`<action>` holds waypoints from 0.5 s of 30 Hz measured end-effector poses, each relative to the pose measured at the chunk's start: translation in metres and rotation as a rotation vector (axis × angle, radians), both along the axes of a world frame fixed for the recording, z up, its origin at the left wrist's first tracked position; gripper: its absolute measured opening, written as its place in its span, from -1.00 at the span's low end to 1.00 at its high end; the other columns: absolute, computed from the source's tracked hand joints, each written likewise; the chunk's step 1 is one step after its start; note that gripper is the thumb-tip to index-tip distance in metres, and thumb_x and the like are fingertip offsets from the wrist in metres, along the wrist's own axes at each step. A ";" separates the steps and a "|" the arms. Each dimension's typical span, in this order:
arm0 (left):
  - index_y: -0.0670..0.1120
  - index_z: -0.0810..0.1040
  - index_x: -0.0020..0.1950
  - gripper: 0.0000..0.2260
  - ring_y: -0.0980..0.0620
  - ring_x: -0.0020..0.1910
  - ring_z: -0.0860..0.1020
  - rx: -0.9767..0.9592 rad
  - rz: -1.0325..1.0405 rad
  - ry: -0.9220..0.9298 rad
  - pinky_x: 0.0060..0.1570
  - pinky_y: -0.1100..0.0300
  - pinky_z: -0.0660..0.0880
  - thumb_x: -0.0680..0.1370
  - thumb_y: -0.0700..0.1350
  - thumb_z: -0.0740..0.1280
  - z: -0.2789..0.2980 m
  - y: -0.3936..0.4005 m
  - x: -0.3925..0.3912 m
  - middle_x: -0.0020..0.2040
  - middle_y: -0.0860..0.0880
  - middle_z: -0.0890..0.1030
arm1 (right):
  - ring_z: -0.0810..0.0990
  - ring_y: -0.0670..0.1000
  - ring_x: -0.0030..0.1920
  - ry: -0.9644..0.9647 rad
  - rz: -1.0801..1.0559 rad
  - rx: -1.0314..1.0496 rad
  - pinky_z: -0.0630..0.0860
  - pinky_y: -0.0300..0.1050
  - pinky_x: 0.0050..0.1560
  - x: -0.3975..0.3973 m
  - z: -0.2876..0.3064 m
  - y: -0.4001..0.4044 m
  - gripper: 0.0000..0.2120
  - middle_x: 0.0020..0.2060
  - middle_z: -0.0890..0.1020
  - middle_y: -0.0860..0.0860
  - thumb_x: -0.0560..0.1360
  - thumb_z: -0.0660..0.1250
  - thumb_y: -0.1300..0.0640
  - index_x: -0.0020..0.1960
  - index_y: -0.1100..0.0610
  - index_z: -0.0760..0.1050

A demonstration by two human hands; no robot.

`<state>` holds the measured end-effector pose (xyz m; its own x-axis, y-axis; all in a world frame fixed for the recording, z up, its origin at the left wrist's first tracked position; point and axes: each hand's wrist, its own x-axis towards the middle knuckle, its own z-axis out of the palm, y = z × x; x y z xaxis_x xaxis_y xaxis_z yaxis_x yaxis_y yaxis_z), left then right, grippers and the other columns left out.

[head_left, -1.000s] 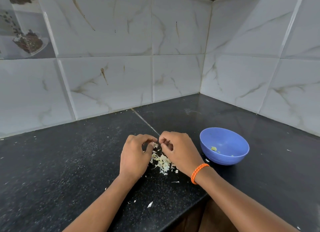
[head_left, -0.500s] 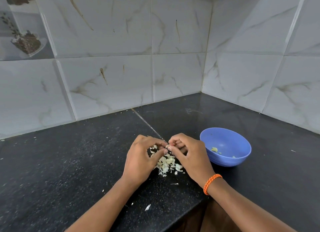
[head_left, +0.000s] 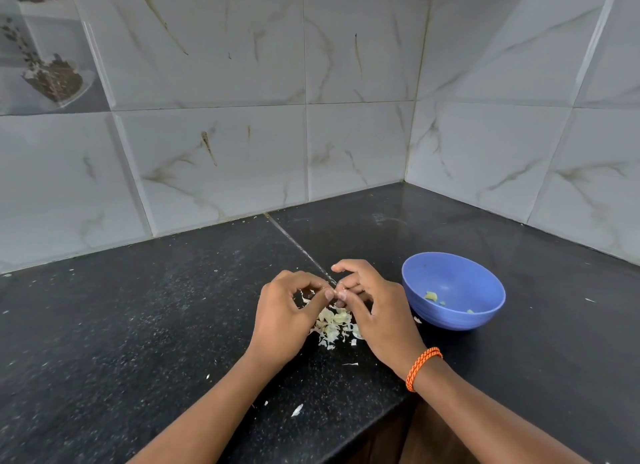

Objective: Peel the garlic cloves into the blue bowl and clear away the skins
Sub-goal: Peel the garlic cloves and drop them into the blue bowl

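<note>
Black granite countertop (head_left: 138,325) in a tiled corner carries the work: a garlic clove (head_left: 337,292), mostly hidden, sits pinched between left hand (head_left: 287,321) and right hand (head_left: 377,311) above the skins pile (head_left: 334,326). Blue bowl (head_left: 453,290) lies at three o'clock, nearest the right hand.

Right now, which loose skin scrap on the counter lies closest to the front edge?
The white skin scrap below the left forearm, alone near the counter edge. The thin sliver and the main skin pile sit farther back.
</note>
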<state>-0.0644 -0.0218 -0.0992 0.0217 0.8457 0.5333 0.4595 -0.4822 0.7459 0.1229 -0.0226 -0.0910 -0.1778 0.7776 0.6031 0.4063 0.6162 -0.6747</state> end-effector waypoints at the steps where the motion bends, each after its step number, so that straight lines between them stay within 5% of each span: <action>1: 0.12 0.76 -0.09 -0.88 0.09 0.02 0.61 -0.017 -0.026 -0.032 -0.02 0.15 0.42 0.62 -0.08 0.53 0.000 0.000 0.000 -0.10 0.21 0.75 | 0.73 -0.10 -0.09 0.030 0.007 -0.012 0.65 -0.24 -0.06 0.000 0.000 0.000 -0.67 -0.11 0.68 -0.10 0.64 0.38 0.31 0.33 -0.01 0.57; 7: 0.14 0.76 -0.07 -0.85 0.09 0.00 0.65 -0.039 -0.047 -0.127 0.01 0.03 0.49 0.62 -0.11 0.52 0.000 0.001 0.000 -0.08 0.20 0.76 | 0.72 0.01 -0.12 0.065 0.000 -0.064 0.70 -0.09 -0.08 0.004 -0.002 0.004 -0.67 -0.08 0.70 -0.09 0.68 0.34 0.26 0.36 -0.06 0.54; 11: 0.14 0.77 -0.03 -0.90 0.15 -0.07 0.68 -0.010 -0.028 -0.158 -0.05 0.12 0.50 0.59 -0.09 0.57 0.002 0.001 -0.002 -0.05 0.19 0.77 | 0.72 -0.02 -0.04 0.074 -0.009 -0.075 0.65 -0.20 -0.07 0.005 -0.002 0.004 -0.79 -0.04 0.72 -0.12 0.70 0.34 0.19 0.28 -0.03 0.61; 15: 0.09 0.79 -0.04 -0.87 0.05 -0.13 0.71 -0.049 -0.068 -0.218 -0.08 -0.01 0.61 0.52 -0.14 0.63 0.005 -0.001 -0.002 -0.08 0.11 0.78 | 0.71 -0.07 0.01 0.112 0.011 -0.112 0.59 -0.29 -0.05 -0.002 -0.003 0.003 -0.83 -0.05 0.74 -0.15 0.64 0.44 0.18 0.18 -0.01 0.67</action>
